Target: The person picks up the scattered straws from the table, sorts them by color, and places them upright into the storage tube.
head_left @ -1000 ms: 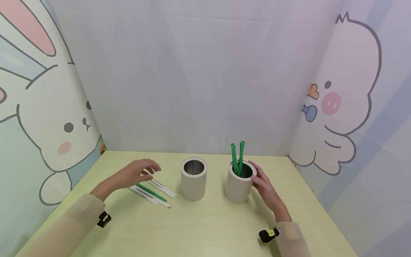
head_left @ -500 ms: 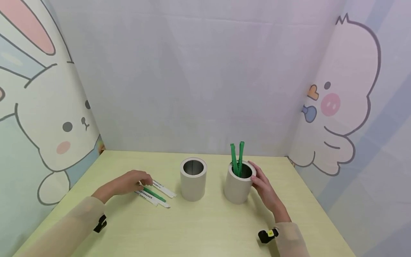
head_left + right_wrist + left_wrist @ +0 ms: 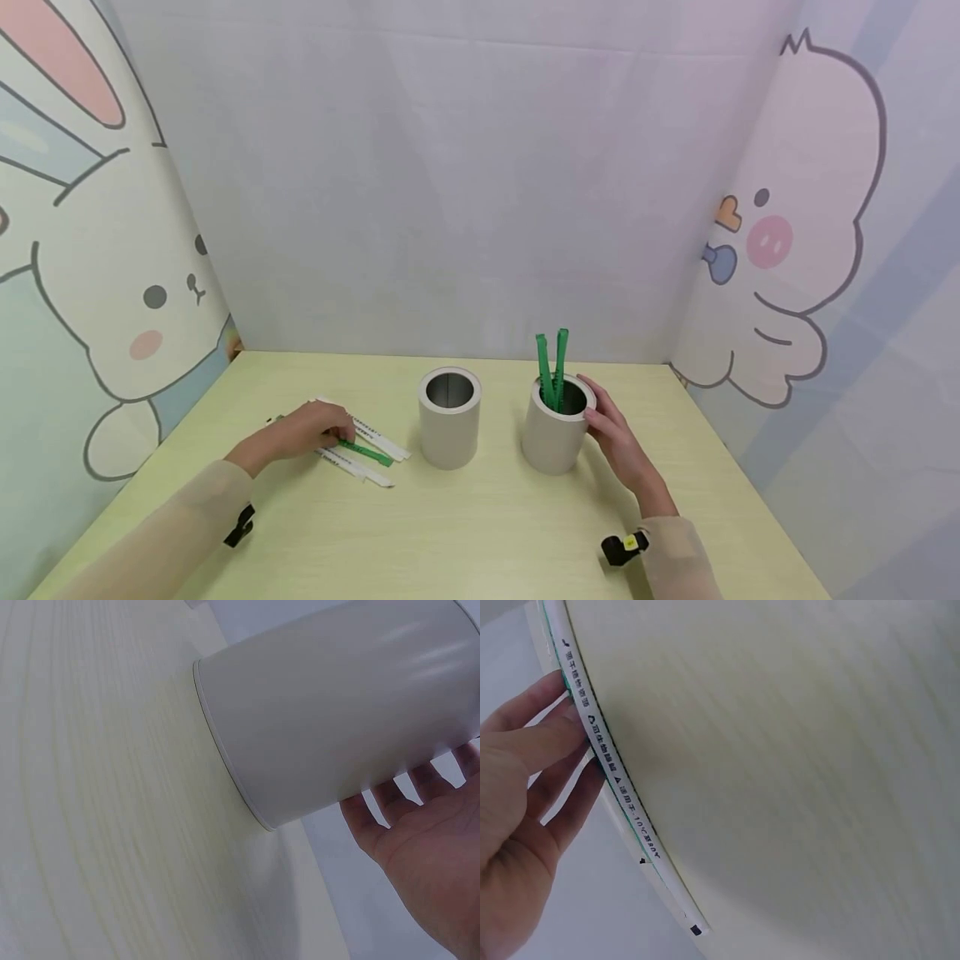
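Note:
In the head view, my left hand (image 3: 311,427) pinches a green wrapped straw (image 3: 369,452) low over the table, among white wrapped straws (image 3: 381,440). The left wrist view has a white printed straw (image 3: 613,765) in front of a thin green edge, with the fingertips of that hand (image 3: 514,795) behind it. My right hand (image 3: 624,442) holds the right side of a pale cylindrical cup (image 3: 553,442), thumb near its rim. Two green wrapped straws (image 3: 559,358) stand upright in this cup. From the right wrist, the fingers (image 3: 390,799) rest along the cup's wall.
A matching cup (image 3: 450,433) with a dark inside stands between the straws and the held cup. The pale yellow table (image 3: 465,533) ends at a light curtain (image 3: 450,183). Printed cartoon panels flank both sides.
My left hand came down onto the loose straws and closed on the green one, whose right end has shifted slightly. The right hand and its cup have stayed put.

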Motion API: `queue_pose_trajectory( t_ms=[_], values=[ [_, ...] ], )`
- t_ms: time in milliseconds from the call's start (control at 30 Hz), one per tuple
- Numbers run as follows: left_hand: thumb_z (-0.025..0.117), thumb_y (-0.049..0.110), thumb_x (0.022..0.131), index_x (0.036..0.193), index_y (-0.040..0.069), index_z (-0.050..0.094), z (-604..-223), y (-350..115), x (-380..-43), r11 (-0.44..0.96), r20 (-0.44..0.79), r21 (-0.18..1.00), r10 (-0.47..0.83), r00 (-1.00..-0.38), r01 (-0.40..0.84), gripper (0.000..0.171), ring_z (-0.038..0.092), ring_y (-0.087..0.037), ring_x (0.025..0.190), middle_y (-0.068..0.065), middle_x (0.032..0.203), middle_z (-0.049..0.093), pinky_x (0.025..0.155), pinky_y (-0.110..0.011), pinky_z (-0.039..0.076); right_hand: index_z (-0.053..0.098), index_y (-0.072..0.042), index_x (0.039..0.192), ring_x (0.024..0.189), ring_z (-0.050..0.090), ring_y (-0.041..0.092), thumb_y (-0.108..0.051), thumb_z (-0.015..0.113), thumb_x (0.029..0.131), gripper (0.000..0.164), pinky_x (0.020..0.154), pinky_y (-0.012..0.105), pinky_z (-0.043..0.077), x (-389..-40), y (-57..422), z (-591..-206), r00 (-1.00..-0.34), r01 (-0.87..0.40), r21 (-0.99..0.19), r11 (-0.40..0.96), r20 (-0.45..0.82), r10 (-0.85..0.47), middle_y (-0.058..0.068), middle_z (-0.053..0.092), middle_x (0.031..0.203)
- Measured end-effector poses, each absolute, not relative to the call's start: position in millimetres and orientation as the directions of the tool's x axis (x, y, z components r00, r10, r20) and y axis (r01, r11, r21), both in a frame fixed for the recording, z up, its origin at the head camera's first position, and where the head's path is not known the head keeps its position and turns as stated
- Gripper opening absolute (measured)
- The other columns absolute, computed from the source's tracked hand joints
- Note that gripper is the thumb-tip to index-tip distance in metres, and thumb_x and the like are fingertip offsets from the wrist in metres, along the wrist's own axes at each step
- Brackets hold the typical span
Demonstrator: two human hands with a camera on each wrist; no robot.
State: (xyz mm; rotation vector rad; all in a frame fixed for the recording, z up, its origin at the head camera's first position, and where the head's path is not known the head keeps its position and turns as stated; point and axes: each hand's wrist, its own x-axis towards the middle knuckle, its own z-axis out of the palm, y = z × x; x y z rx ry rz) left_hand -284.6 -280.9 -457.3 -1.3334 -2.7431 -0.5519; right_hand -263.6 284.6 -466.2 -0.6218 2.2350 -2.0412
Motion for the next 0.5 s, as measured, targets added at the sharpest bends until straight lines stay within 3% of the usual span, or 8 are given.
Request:
queue_pose_trajectory(
  t_ms=[200, 500],
  values=[
    [0.077, -0.011, 0.09, 0.105, 0.015, 0.077, -459, -282, -284, 0.564, 0.224, 0.272, 0.751, -0.621, 0.78, 0.03, 0.067, -0.011, 0.09, 0.004, 0.103, 0.074, 0.079, -0.032, 0.058, 0.021, -0.018, 0.17, 0.145, 0.039, 0.007, -0.028, 0.038, 0.114, 0.059, 0.111, 0.019, 0.039, -264, 284, -467, -0.917, -0.257, -0.965, 0.044, 0.229, -0.327, 0.011, 0.023, 0.172],
    [0.076, -0.013, 0.09, 0.119, 0.01, 0.074, -445, -268, -282, 0.517, 0.372, 0.285, 0.716, -0.59, 0.807, 0.037, 0.07, -0.019, 0.093, 0.0, 0.106, 0.074, 0.08, -0.032, 0.061, 0.021, -0.019, 0.17, 0.146, 0.037, 0.007, -0.028, 0.038, 0.114, 0.059, 0.112, 0.021, 0.038, -265, 285, -469, -0.919, -0.253, -0.966, 0.047, 0.225, -0.324, 0.011, 0.022, 0.172]
  ],
)
